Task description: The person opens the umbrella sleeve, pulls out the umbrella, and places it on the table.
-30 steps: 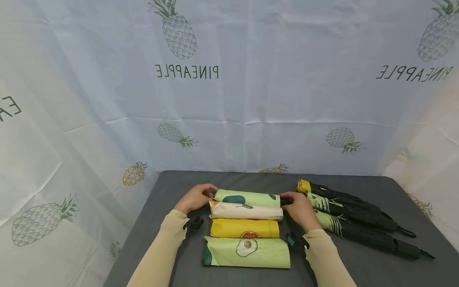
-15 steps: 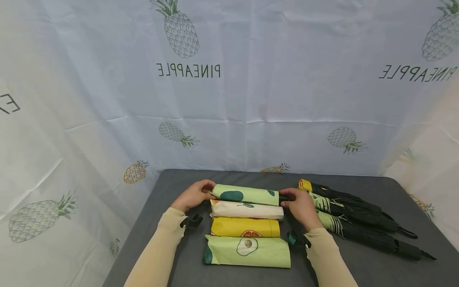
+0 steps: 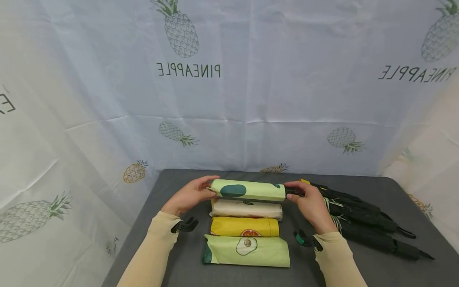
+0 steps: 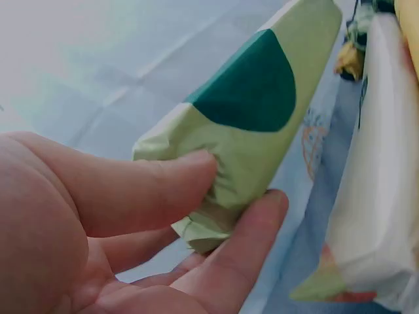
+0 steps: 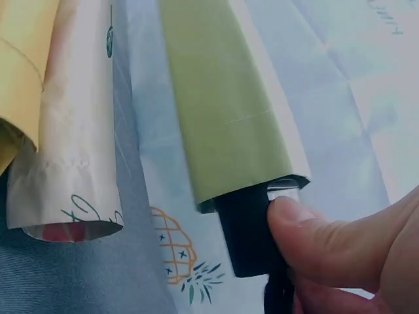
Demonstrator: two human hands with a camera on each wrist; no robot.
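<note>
A folded umbrella in a light green sleeve with dark green patches [image 3: 258, 190] is held level above the far part of the table. My left hand [image 3: 188, 196] pinches the sleeve's left end; in the left wrist view the thumb lies on top of the crumpled fabric [image 4: 229, 163], fingers underneath. At the other end, my right hand [image 3: 311, 204] grips the black handle [image 5: 245, 235] that sticks out of the sleeve, its thumb on the side and a black strap hanging below. Nearest under it lies a cream sleeve [image 3: 229, 208] on the table.
Nearer the front lie a yellow sleeve [image 3: 233, 227] with an orange slice and a green sleeve with an avocado print [image 3: 265, 253]. Several black folded umbrellas [image 3: 373, 235] lie at the right. A pineapple-print curtain [image 3: 287, 99] hangs behind the grey table [image 3: 201, 275].
Both hands have lifted the green-sleeved umbrella off the table, slightly away from the cream sleeve. It has also shifted a little to the right, with more of its underside showing.
</note>
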